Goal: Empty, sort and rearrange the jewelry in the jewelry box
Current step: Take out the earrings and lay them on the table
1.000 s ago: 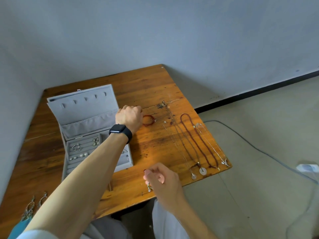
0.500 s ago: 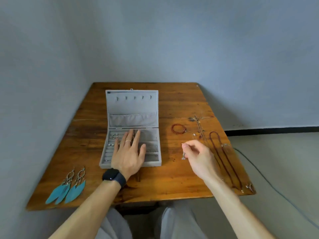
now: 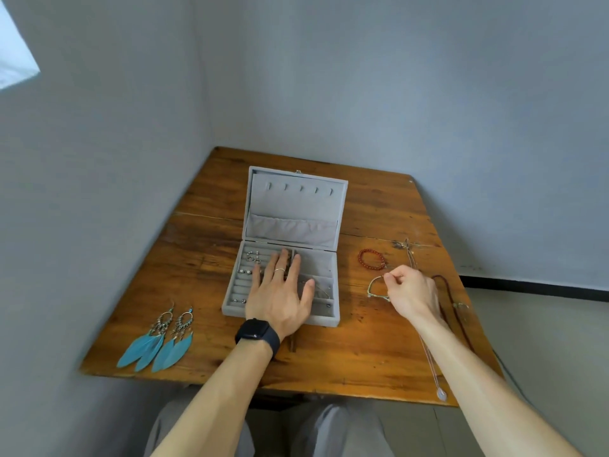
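Left hand (image 3: 280, 298), fingers straight, rests on the open grey velvet jewelry box (image 3: 293, 206). Right hand (image 3: 412, 291) pinches a pale green bracelet (image 3: 372, 288) near the wooden counter's (image 3: 197, 252) right edge.

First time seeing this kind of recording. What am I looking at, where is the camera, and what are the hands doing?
No machine here: a person works bare-handed, filmed by one head-worn camera looking down. On the wooden table stands an open grey jewelry box. The left hand lies flat inside it, fingers straight. The right hand pinches a pale bracelet beside the box. A red bead bracelet and long necklaces lie farther right, blue feather earrings left.
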Motion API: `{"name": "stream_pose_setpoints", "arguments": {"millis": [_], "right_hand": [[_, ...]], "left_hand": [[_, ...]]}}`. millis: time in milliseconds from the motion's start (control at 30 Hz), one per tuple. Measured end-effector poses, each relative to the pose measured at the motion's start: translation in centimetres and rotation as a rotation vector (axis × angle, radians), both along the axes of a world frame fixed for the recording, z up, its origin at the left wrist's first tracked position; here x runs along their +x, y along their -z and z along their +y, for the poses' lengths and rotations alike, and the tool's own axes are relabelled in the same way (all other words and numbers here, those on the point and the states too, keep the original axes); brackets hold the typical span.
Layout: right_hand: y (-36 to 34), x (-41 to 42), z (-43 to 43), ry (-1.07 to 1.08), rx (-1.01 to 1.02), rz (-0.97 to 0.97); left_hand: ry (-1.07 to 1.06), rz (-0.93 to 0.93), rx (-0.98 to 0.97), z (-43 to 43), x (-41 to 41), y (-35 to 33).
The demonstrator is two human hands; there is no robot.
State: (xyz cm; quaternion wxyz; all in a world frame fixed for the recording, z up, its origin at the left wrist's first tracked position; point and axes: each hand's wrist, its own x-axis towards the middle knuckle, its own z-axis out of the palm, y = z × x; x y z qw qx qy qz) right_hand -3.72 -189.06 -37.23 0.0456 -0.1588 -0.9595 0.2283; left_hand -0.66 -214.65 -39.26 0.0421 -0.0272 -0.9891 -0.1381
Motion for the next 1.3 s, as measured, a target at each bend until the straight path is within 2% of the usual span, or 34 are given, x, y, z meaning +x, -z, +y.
{"name": "stream_pose_setpoints", "arguments": {"millis": [400, 533, 633, 700, 867, 1100, 1300], "right_hand": [[0.3, 0.7, -0.1, -0.053, 0.193, 0.067], [0.8, 2.7, -0.5, -0.219, 0.217, 0.184], [2.3, 4.4, -1.2, -0.36, 0.269, 0.059], [3.2, 4.8, -1.7, -0.38, 0.257, -0.027], [3.5, 4.7, -2.7, -0.358, 0.21, -0.024], [4.0, 4.5, -2.8, -0.331, 0.159, 0.086], [3.8, 4.7, -3.0, -0.322, 0.143, 0.118]], "left_hand": [[0.003, 0.023, -0.019, 0.0, 0.0, 0.1], [0.0, 0.026, -0.025, 0.0, 0.0, 0.1], [-0.001, 0.034, -0.027, 0.1, 0.0, 0.0], [-0.002, 0.032, -0.028, 0.0, 0.1, 0.0], [-0.001, 0.032, -0.026, 0.0, 0.1, 0.1], [0.004, 0.044, 0.003, 0.1, 0.3, -0.1], [0.026, 0.052, 0.106, -0.5, 0.2, -0.4]]}}
